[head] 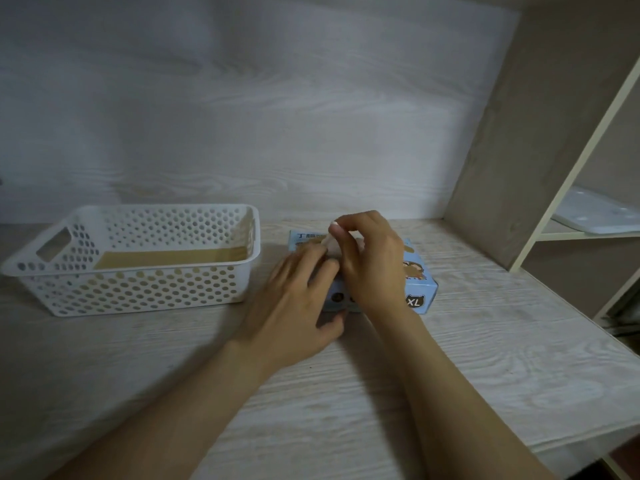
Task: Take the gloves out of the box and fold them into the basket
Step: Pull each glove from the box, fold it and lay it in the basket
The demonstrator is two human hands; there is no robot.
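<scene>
A light blue glove box point(420, 271) marked XL lies on the pale wooden table, right of the middle. My left hand point(294, 299) rests flat on the box's left part, fingers straight, thumb against the near side. My right hand point(367, 258) hovers over the box top and pinches a bit of pale glove point(329, 243) that pokes out of the opening. Most of the glove is hidden by my fingers. The white perforated basket point(145, 289) stands to the left of the box with nothing in it.
A wood-grain wall stands behind the table. To the right, a beige side panel point(512, 150) and a shelf frame hold a white tray point(599, 216). The table edge point(588, 441) runs along the right front.
</scene>
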